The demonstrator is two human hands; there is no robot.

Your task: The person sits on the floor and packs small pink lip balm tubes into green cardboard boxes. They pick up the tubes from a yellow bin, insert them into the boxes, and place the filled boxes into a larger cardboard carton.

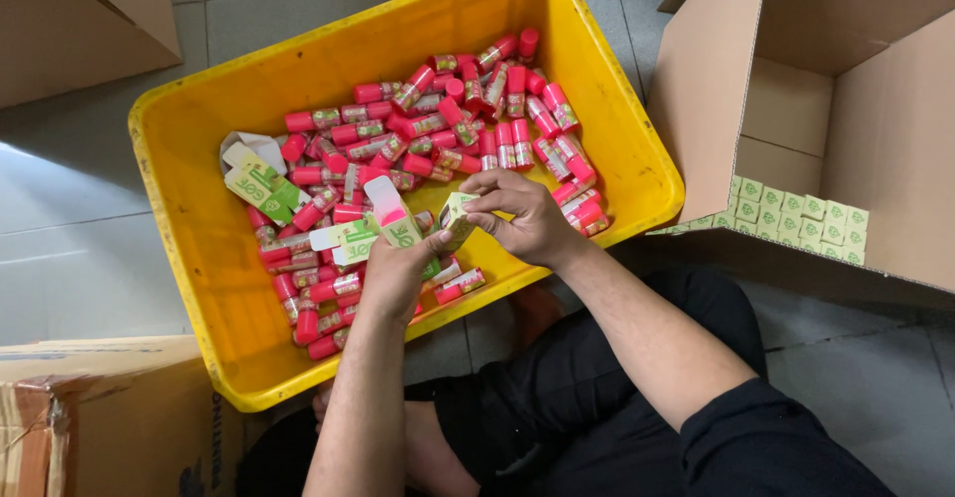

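A yellow plastic bin (199,288) on the floor holds several small red-capped bottles (468,129) and a few flat green-and-white cartons (261,184). My left hand (398,273) and my right hand (527,220) meet over the bin's near edge. Both pinch one small green-and-white carton (455,216) between their fingertips. More unfolded cartons (373,226) lie just left of my left hand, one with its flap up.
A large open cardboard box (846,109) stands at the right, with a row of small green cartons (796,216) packed along its bottom. Another cardboard box (99,417) sits at lower left, one more at upper left. My legs in black trousers are below the bin.
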